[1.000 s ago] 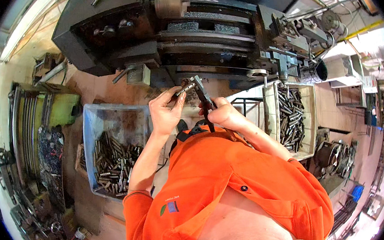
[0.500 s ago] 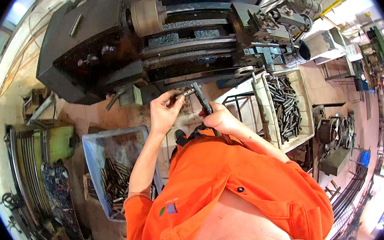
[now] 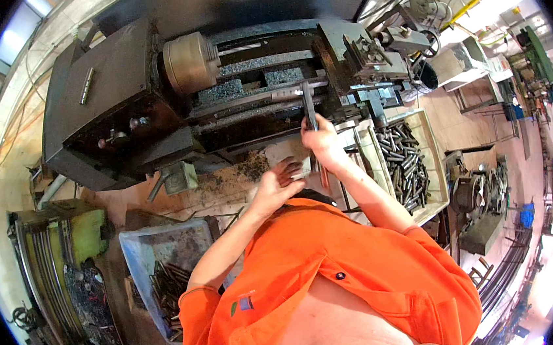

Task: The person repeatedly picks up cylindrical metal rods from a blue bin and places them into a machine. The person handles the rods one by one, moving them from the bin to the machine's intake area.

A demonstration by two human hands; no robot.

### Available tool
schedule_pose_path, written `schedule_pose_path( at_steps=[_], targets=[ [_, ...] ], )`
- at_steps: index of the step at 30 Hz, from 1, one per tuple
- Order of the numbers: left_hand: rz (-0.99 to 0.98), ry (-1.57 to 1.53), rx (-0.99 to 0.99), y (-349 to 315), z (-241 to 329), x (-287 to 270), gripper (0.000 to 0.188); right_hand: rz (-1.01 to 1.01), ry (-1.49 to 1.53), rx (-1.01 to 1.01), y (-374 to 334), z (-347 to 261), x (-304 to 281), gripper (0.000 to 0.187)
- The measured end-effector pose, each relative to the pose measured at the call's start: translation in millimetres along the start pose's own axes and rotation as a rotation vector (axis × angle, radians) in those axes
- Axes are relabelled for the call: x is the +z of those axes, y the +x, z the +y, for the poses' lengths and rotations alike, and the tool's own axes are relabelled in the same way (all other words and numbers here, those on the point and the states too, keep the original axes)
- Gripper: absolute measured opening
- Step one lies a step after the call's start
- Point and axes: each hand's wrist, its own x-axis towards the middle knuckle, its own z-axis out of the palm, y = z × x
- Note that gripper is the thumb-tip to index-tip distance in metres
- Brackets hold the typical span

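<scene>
My right hand [image 3: 321, 139] is closed round a long dark plier-like tool [image 3: 309, 104], with a reddish handle end below the fist. The tool's far end reaches over the lathe bed. There it meets a short bright metal rod [image 3: 287, 94] lying crosswise; whether the jaws clamp the rod is too small to tell. My left hand [image 3: 281, 185] is open in front of my waist, fingers apart and slightly curled, with nothing visible in it. The lathe's chuck [image 3: 189, 63] is at the upper left of the bed and looks smeared.
A pale crate [image 3: 438, 158] of several metal rods stands right of my right arm. At my left is a blue-grey bin [image 3: 142, 276] with more rods. The lathe's tool carriage [image 3: 372, 59] sits right of the bed. A loose rod [image 3: 87, 86] lies on the headstock.
My right hand has moved up and forward with the tool, over the lathe bed. My left hand has let go of the short rod and dropped back toward my waist.
</scene>
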Motion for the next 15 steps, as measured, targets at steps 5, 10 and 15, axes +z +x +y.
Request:
schedule_pose_path(
  at_steps=[5, 10, 15],
  targets=[
    [0.027, 0.095, 0.023, 71, 13, 14, 0.056, 0.026, -0.011, -0.047, 75, 3, -10, 0.011],
    [0.098, 0.023, -0.104, 123, 39, 11, 0.050, 0.048, -0.141, -0.035, 109, -12, -14, 0.024],
    [0.110, -0.052, -0.062, 144, 35, 11, 0.046, -0.026, -0.161, -0.012, 122, -30, -18, 0.025]
  ],
)
